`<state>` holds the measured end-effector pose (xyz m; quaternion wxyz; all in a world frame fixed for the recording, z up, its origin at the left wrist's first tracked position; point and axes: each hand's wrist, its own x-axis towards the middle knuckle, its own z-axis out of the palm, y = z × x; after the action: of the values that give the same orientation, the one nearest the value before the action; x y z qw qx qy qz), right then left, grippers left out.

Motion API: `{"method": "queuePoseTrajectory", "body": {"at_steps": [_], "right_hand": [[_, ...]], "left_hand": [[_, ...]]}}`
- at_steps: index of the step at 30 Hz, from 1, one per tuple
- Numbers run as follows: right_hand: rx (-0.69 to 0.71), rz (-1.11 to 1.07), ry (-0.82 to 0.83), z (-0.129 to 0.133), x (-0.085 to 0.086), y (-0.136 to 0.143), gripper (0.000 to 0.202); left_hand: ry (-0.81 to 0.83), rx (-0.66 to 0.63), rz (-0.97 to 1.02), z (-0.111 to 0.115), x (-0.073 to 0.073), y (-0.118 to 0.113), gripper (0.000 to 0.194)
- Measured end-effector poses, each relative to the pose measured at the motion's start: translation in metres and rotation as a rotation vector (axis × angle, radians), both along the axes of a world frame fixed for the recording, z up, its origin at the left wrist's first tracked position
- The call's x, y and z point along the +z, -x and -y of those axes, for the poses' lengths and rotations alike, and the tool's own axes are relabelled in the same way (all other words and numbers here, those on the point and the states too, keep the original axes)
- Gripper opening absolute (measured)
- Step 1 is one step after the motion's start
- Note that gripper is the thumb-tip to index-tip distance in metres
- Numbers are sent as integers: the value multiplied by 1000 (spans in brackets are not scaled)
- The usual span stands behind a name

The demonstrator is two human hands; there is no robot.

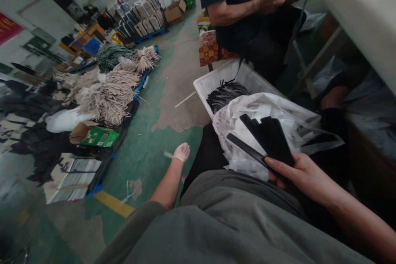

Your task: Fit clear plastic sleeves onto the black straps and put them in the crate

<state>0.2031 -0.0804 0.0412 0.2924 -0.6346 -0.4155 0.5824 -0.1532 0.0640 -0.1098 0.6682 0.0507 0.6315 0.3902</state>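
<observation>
My left hand (182, 152) hangs low above the floor on the left, its fingers loosely curled with nothing visible in them. A small blurred white scrap (168, 154) shows beside it. Several flat black strips (274, 136) are fanned out in my right hand (292, 171); one strip (246, 147) points off to the left, apart from the others. Behind the strips, a clear plastic bag (230, 111) with white material inside lies over the near part of a white bin (202, 90). Thin black cords (225, 93) are heaped in the bin.
A seated person (235, 4) works with both hands beyond the bin. A pale tabletop (359, 12) juts in at upper right. Left, a pallet (140, 84) bears beige cord bundles (105, 97) and a green box (100, 137). White scraps lie on the floor (148, 132).
</observation>
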Motion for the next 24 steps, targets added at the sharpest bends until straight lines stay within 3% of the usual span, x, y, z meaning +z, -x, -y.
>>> {"method": "queuePoseTrajectory", "body": {"at_steps": [3,5,8,11,16,24], "right_hand": [[6,-12,5,1,-4,3,55],[11,-24,8,1,-5,7,54],[20,-48,-9,3,-3,13,50],[10,-40,-26,5,2,16,45],[15,18,-31,6,9,16,39],[67,155,-61,0,-1,21,32]], "left_hand": [[-33,4,62,-25,28,-27,20],[-83,-25,137,-30,51,-51,16],[-130,-47,257,-19,81,-87,15],[-110,-42,304,-3,100,-114,19],[-155,-121,279,16,110,-138,19],[-231,-253,229,33,103,-146,40]]}}
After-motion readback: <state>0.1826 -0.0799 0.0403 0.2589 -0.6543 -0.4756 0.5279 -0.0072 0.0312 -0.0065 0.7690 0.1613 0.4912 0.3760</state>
